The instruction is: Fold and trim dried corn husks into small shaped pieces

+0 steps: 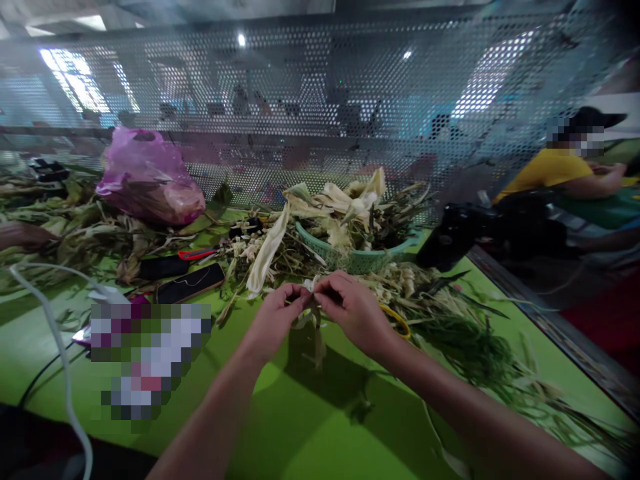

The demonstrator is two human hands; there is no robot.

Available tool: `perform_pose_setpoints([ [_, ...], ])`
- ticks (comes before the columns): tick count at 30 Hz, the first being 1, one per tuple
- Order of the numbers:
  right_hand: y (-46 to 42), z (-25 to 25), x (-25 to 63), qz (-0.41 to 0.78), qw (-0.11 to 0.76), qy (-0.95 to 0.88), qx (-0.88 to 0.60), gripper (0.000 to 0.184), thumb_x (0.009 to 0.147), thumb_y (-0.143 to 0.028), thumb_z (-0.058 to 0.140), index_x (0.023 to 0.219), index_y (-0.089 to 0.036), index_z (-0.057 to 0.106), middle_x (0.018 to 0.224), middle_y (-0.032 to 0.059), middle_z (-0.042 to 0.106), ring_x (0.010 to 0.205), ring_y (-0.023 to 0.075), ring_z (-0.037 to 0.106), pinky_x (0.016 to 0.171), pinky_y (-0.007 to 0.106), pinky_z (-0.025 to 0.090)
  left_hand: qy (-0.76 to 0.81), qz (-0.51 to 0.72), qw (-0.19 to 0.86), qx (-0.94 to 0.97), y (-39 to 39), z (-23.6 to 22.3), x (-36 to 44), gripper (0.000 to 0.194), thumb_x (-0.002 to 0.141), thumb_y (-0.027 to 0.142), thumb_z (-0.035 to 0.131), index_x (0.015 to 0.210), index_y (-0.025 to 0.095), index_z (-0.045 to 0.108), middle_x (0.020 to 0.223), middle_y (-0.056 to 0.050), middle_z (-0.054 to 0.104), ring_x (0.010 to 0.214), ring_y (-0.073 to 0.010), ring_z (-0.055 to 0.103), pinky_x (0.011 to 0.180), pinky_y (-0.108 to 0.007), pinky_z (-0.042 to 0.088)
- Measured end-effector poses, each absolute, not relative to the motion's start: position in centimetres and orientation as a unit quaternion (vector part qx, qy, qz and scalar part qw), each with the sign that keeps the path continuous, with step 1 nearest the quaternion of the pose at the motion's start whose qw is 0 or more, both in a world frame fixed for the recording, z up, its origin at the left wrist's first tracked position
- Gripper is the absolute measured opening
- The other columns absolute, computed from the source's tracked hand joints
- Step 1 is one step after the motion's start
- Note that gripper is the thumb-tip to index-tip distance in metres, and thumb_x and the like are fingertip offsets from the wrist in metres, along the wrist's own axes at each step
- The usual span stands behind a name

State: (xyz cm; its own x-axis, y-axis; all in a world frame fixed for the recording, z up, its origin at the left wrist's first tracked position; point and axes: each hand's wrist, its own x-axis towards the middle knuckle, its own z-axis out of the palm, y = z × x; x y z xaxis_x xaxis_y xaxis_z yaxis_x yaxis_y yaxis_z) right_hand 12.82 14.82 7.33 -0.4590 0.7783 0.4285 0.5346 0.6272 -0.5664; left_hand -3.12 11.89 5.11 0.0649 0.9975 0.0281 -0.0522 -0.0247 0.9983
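Note:
Above the green table [260, 420], my left hand [277, 317] and my right hand [355, 313] meet fingertip to fingertip. Both pinch a small piece of dried husk [318, 337], whose pale strips hang below the fingers. The exact spot where they grip it is partly covered by my fingers. Just beyond my hands stands a green plastic basket [357, 261] heaped with dry husks [350, 203]. One long cream husk [270, 253] leans at its left side. A yellow loop, perhaps a handle [400, 323], shows beside my right wrist.
Leafy scraps [465, 347] spread to the right. On the left lie a phone [190, 283], a red cutter [197, 254], a white cable [55, 320] and a purple plastic bag [150, 180]. Another person's hand [25, 235] is at far left; a person in yellow [547, 170] sits right.

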Motion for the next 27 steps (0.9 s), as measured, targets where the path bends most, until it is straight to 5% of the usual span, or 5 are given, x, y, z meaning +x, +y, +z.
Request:
perform_pose_setpoints([
  [10, 15.03, 7.17, 12.89, 0.281, 0.354, -0.794, -0.406, 0.005, 0.080, -0.019, 0.054, 0.080, -0.018, 0.060, 0.079, 0.0028, 0.060, 0.076, 0.0160, 0.054, 0.069, 0.028, 0.041, 0.480, 0.508, 0.487, 0.524, 12.15, 4.60, -3.12, 0.012, 0.074, 0.021, 0.059, 0.084, 0.015, 0.058, 0.075, 0.000, 0.057, 0.067, -0.0093, 0.049, 0.064, -0.022, 0.039],
  [21, 15.12, 6.99, 12.71, 0.385, 0.363, -0.747, -0.403, 0.010, 0.080, -0.024, 0.054, 0.080, -0.018, 0.061, 0.074, 0.0012, 0.059, 0.070, 0.0147, 0.052, 0.065, 0.026, 0.041, 0.490, 0.539, 0.310, 0.611, 11.83, 5.02, -3.08, 0.014, 0.078, 0.018, 0.057, 0.090, 0.018, 0.065, 0.086, -0.003, 0.066, 0.082, -0.0147, 0.059, 0.077, -0.026, 0.045],
  [27, 14.89, 7.21, 12.61, 0.392, 0.364, -0.738, -0.410, 0.010, 0.080, -0.025, 0.054, 0.079, -0.017, 0.060, 0.075, 0.0015, 0.058, 0.070, 0.0143, 0.052, 0.065, 0.026, 0.040, 0.517, 0.523, 0.356, 0.577, 11.85, 5.14, -3.10, 0.011, 0.078, 0.025, 0.060, 0.083, 0.017, 0.064, 0.078, -0.001, 0.065, 0.073, -0.0134, 0.057, 0.068, -0.024, 0.043],
])
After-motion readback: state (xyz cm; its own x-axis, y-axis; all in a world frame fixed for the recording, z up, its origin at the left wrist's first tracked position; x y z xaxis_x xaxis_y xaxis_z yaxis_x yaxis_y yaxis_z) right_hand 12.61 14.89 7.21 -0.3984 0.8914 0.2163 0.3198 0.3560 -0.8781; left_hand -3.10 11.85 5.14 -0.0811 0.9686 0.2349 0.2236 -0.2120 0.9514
